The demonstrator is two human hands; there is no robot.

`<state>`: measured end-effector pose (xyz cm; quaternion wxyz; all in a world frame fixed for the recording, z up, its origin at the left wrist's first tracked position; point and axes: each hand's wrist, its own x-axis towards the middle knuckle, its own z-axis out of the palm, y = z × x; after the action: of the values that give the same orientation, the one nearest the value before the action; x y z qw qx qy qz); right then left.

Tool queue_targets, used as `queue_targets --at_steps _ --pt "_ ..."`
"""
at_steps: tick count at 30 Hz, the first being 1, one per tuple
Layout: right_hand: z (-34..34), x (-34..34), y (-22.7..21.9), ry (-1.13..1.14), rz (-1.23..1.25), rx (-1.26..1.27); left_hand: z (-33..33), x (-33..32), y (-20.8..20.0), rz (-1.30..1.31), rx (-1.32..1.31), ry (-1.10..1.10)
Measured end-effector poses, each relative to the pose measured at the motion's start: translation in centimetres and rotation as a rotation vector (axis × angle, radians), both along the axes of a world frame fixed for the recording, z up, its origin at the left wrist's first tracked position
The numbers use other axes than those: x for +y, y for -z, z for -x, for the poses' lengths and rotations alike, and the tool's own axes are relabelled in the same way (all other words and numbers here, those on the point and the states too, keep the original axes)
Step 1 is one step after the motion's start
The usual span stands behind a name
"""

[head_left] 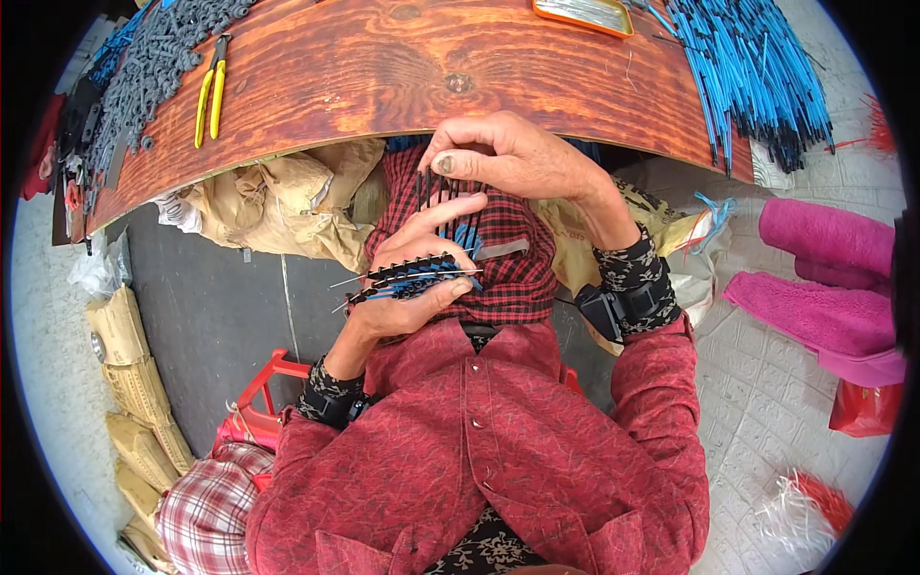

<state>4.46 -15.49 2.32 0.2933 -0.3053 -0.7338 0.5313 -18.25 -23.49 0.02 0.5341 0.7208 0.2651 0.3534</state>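
My left hand (391,314) is closed around a bundle of thin blue rods with black ends (422,278), held above my lap. Thin metal wires (350,282) run crosswise by the row of black ends and stick out past the hand. Several black rod ends (443,199) stand up beyond the left fingers. My right hand (522,161) is just above them, its fingers curled and its thumb bent in at these tips. The fingers hide exactly how many rods it grips.
On the wooden table (383,72) lie yellow-handled pliers (213,91), a heap of grey plastic parts (158,67), an orange-rimmed tray of wires (585,11) and a large pile of blue rods (752,72). Brown sacks (278,201) sit underneath. Pink towels (815,287) are at the right.
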Motion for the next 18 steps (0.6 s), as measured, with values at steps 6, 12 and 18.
queue_targets --at_steps 6,12,18 --pt "-0.4 0.6 -2.2 -0.169 0.05 -0.131 0.0 0.3 0.0 -0.044 -0.025 0.056" --pt "0.4 0.5 -3.5 -0.171 -0.078 -0.384 -0.2 0.1 -0.6 0.022 -0.027 0.076" --pt "-0.4 0.4 -2.1 -0.068 -0.11 -0.199 0.1 0.2 -0.1 -0.023 -0.015 0.049"
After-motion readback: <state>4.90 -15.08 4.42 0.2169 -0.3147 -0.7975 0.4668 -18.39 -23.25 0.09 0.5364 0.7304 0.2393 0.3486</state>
